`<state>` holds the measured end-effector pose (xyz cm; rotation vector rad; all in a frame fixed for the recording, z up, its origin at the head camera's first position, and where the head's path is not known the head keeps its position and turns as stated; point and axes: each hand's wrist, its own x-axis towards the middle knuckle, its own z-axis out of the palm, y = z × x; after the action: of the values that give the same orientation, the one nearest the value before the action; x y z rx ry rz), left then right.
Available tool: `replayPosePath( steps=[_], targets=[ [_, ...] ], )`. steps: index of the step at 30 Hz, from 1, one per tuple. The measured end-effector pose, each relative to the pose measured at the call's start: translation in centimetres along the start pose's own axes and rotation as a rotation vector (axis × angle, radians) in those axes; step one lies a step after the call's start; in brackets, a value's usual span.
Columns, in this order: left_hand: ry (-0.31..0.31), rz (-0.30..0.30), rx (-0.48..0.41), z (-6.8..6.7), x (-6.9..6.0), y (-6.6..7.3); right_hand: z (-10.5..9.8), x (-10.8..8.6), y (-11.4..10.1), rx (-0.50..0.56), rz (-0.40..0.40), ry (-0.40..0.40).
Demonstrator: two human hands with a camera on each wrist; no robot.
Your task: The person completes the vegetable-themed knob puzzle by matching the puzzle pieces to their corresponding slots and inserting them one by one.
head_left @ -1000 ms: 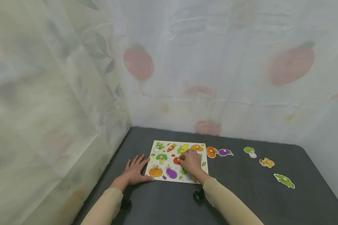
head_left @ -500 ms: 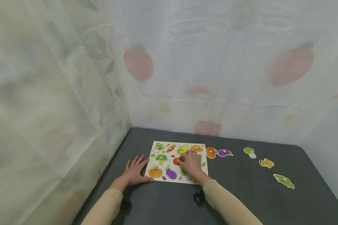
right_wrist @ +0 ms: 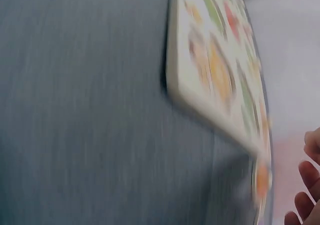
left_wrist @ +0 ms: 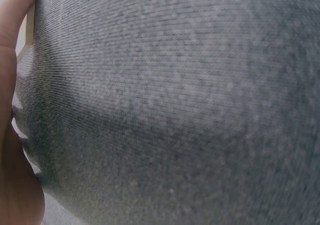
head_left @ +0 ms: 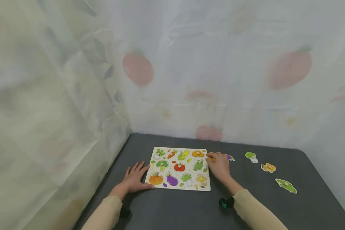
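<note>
Right hand (head_left: 219, 166): fingers loosely bent and parted, a gap showing between them and the orange pumpkin piece (right_wrist: 261, 181), which lies just beyond the board's right edge (the wrist view is blurred here).

Left hand (head_left: 134, 179): fingers spread wide at the left edge of the puzzle board (head_left: 189, 167), thumb along its near corner.

Board: pale, flat, bearing vegetable pictures; the tomato (head_left: 179, 167) and broccoli (head_left: 162, 164) carry small knobs.

Loose on the dark surface (head_left: 172, 210), rightward: one purple eggplant piece (head_left: 231, 157), partly hidden by the right hand; one leafy green-and-white piece (head_left: 251, 157); one yellow mushroom-like piece (head_left: 268, 167); one green pea-pod piece (head_left: 286, 185), nearest the person.

Further out: pale sleeves (head_left: 257, 209) on both arms; a whitish curtain (head_left: 212, 64), printed with red fruit, behind.
</note>
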<state>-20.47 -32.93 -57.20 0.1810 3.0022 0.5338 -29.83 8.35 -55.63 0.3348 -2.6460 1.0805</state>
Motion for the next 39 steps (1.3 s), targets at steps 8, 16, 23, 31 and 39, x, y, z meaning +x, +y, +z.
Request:
replayPosePath(
  steps=[8, 16, 23, 31, 39],
  targets=[
    [-0.029, -0.006, -0.007, 0.4, -0.3, -0.2, -4.1, -1.1, 5.7, -0.016, 0.124, 0.132],
    [-0.049, -0.013, 0.006, 0.5, -0.7, -0.1, -6.6, -2.5, 9.4, -0.081, 0.231, 0.217],
    [-0.049, -0.014, 0.009, 0.2, -0.7, 0.2, -10.2, -3.2, 12.0, -0.13, 0.32, 0.248],
    [-0.022, 0.005, -0.012, 0.3, -0.3, -0.1, -13.9, -3.8, 13.7, -0.17, 0.316, 0.233],
    [-0.018, -0.002, -0.021, 0.0, 0.2, -0.2, -18.4, -5.5, 16.9, -0.236, 0.279, 0.164]
  ],
)
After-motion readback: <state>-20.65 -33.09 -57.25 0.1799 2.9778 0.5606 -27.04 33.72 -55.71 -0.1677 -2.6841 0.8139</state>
